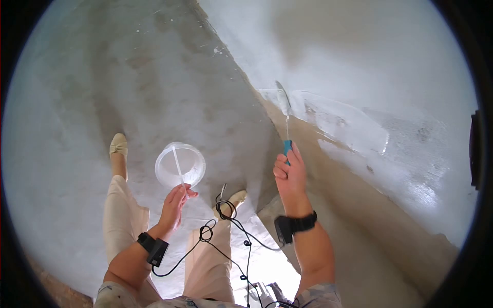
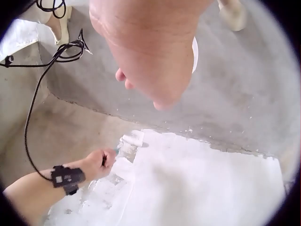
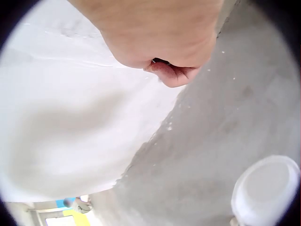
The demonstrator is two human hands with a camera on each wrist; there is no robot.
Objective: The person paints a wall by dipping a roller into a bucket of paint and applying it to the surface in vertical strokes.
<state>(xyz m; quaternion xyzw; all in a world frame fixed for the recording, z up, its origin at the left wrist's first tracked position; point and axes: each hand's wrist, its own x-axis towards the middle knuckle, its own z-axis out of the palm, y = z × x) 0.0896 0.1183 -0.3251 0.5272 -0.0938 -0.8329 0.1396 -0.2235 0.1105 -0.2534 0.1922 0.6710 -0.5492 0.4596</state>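
The right hand [image 1: 290, 172] grips the teal-handled brush [image 1: 285, 120], whose long axis runs up to the painted wall [image 1: 359, 61], while the left hand's fingers [image 1: 179, 197] pinch the white tub [image 1: 179, 164].

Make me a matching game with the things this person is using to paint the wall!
Things:
1. brush handle
2. bucket
3. shoe
4. cable

Colours or places:
A. black, hanging between the wrists
B. teal, in the right hand
C. beige, on the grey floor
D. white, held by the left hand

Pairs: 1-B, 2-D, 3-C, 4-A
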